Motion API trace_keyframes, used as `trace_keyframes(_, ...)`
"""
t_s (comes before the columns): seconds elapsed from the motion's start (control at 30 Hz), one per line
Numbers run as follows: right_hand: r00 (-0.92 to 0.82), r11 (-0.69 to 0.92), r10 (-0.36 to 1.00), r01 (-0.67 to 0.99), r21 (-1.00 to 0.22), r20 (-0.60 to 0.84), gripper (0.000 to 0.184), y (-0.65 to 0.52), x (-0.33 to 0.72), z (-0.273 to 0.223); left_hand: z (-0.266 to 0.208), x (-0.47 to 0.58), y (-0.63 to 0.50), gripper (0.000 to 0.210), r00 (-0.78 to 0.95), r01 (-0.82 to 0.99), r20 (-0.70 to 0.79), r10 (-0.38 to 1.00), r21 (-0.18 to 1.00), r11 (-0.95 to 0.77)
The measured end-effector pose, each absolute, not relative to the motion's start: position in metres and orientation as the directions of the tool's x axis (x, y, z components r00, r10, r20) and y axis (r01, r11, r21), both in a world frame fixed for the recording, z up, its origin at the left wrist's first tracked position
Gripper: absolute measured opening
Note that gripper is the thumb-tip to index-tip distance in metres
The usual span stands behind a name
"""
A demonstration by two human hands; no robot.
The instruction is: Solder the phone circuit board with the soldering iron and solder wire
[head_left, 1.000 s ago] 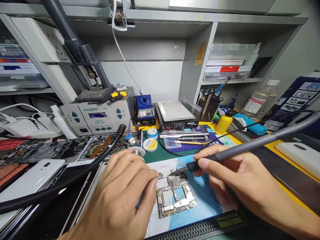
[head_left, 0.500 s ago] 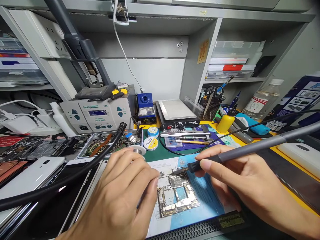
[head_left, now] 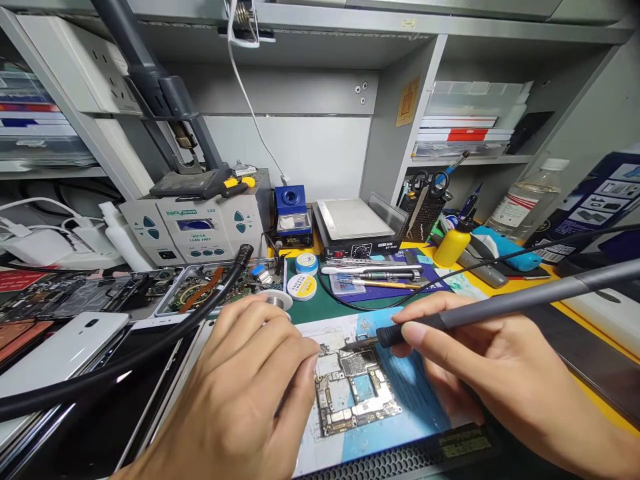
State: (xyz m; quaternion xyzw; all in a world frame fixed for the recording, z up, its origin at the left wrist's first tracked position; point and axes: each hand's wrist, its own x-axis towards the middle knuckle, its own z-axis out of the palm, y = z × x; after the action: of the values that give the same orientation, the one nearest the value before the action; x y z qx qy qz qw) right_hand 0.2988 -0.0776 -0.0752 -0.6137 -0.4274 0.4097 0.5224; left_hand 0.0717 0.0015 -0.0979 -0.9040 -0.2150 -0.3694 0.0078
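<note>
My right hand [head_left: 480, 353] grips a grey soldering iron [head_left: 500, 297] by its ribbed black collar. Its tip points left and down at the upper part of a phone circuit board [head_left: 367, 403], though whether it touches cannot be told. The board lies on a blue and white printed sheet [head_left: 415, 380]. Along the board's left side, my left hand [head_left: 250, 387] is closed, thumb pressed to the index finger. Whatever those fingers hold, if anything, is hidden. A reel of solder wire [head_left: 283, 300] stands just behind the left knuckles.
A thick black hose [head_left: 200, 313] crosses the left side over several phones [head_left: 90, 347]. Behind are a hot air station [head_left: 200, 230], a blue iron stand [head_left: 290, 207], a heating plate [head_left: 350, 220] and a yellow bottle [head_left: 453, 243]. The iron's cable [head_left: 515, 252] runs over the right side.
Almost nothing differs. The view has shifted very slightly; both hands, the soldering iron and the board keep their places relative to each other.
</note>
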Motion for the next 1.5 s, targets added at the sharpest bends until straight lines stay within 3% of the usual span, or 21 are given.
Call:
trace_keyframes(0.27,0.202,-0.033,0.979,0.159,-0.987,0.0,0.025,-0.08,0.31,-0.085,-0.097,0.073,0.002,0.014,0.636,0.392,0.669,0.384,0.148,-0.908)
trace_keyframes(0.47,0.35,-0.057,0.937,0.173,-0.983,0.007,0.027,-0.083,0.294,-0.077,-0.098,0.072,0.001,0.014,0.634,0.396,0.673,0.381,0.14,-0.907)
trace_keyframes(0.7,0.363,-0.063,0.932,0.214,-0.975,0.019,0.03,-0.084,0.292,-0.076,-0.097,0.072,0.0,0.013,0.628,0.391,0.68,0.378,0.143,-0.909)
trace_keyframes(0.93,0.247,0.032,0.965,0.221,-0.975,0.087,0.025,-0.078,0.306,-0.086,-0.098,0.071,0.001,0.014,0.632,0.394,0.677,0.378,0.141,-0.908)
trace_keyframes(1.27,0.292,-0.082,0.956,0.156,-0.984,-0.034,0.04,-0.071,0.316,-0.093,-0.098,0.075,0.001,0.013,0.637,0.397,0.664,0.391,0.152,-0.905)
trace_keyframes(1.5,0.305,-0.122,0.95,0.159,-0.98,-0.069,0.039,-0.073,0.311,-0.085,-0.097,0.076,0.002,0.014,0.652,0.4,0.654,0.384,0.134,-0.907)
